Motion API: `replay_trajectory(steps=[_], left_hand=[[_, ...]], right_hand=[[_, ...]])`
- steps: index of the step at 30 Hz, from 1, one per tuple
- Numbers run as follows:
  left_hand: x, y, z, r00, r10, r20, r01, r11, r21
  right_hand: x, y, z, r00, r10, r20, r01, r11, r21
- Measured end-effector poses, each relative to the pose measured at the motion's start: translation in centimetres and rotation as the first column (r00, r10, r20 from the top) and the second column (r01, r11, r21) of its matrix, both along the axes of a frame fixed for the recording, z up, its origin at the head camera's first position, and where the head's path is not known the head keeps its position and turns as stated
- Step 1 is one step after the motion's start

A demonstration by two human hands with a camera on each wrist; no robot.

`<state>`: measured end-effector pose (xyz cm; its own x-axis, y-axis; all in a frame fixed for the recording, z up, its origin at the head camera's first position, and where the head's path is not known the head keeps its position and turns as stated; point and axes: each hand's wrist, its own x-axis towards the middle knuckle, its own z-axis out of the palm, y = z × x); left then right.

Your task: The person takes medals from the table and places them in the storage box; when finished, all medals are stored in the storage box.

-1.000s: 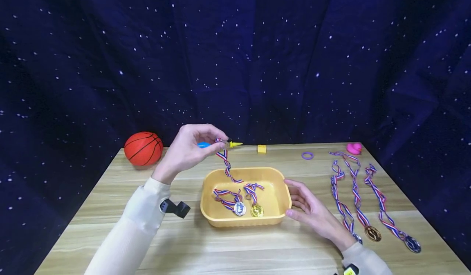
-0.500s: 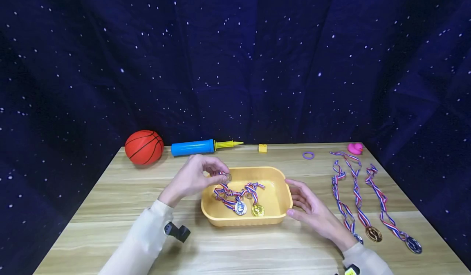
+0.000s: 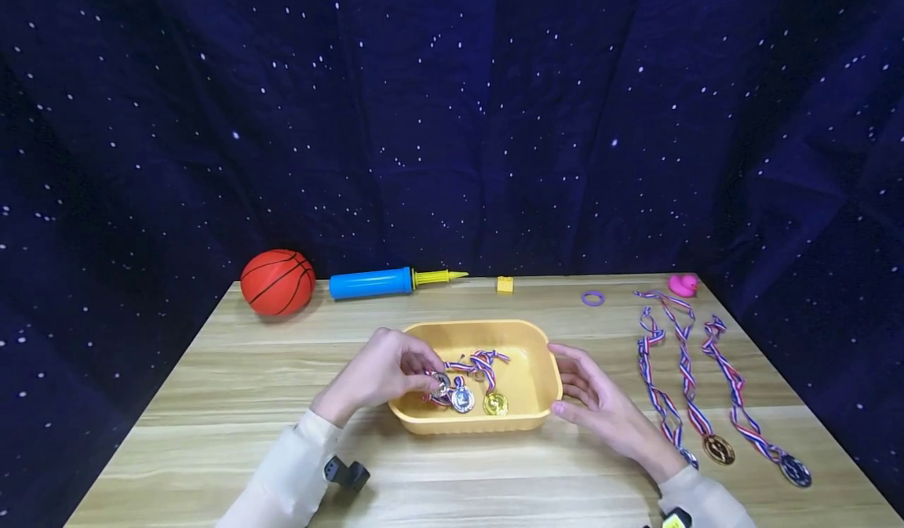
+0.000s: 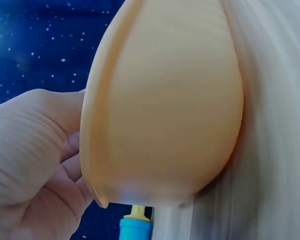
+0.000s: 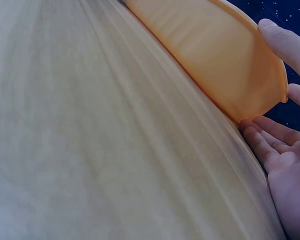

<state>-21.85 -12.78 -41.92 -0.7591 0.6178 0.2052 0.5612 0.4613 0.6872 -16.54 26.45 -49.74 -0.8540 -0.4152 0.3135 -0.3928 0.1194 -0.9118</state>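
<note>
A dark blue, star-speckled cloth curtain (image 3: pixel 452 120) backs the pale wood-grain worktop (image 3: pixel 247 387). At the middle stands a yellow-orange, rounded rectangular plastic tray (image 3: pixel 487 426). The right hand (image 3: pixel 596 406) is spread wide, thumb and fingers touching the tray's right end. The left hand (image 3: pixel 381 375) pinches a round silver-coloured metal medal (image 3: pixel 441 385) inside the tray's left side; it was raised above the far rim a second ago and has come down since. That brings this medal within the walls, just beside a round silver metal medal (image 3: pixel 462 399) and near a round gold metal medal (image 3: pixel 496 403), all on red-white-blue ribbons, though the pinch is not yet released.
</note>
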Motion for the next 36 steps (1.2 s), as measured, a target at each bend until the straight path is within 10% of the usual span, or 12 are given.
replay_trajectory(steps=[14, 23, 29, 36], left_hand=[[0.6, 1.3, -0.4, 0.986, -0.124, -0.115, 0.098, 0.973, -0.211], [0.8, -0.8, -0.3, 0.950, 0.068, -0.305, -0.095, 0.993, -0.074], [1.4, -3.0, -1.6, 0.960, 0.242, -0.142, -0.228, 0.968, 0.107], [2.5, -4.4, -4.0, 0.961, 0.234, 0.151, -0.266, 0.930, 0.252]], right_hand=[[0.1, -0.2, -0.2, 1.000, 0.017, -0.016, -0.017, 1.000, -0.010], [0.0, -0.3, -0.1, 1.000, 0.012, 0.001, -0.012, 1.000, -0.016], [0.0, -0.2, -0.1, 1.000, 0.007, 0.003, -0.007, 1.000, -0.010], [0.1, -0.1, 0.1, 1.000, 0.002, 0.003, -0.002, 1.000, -0.003]])
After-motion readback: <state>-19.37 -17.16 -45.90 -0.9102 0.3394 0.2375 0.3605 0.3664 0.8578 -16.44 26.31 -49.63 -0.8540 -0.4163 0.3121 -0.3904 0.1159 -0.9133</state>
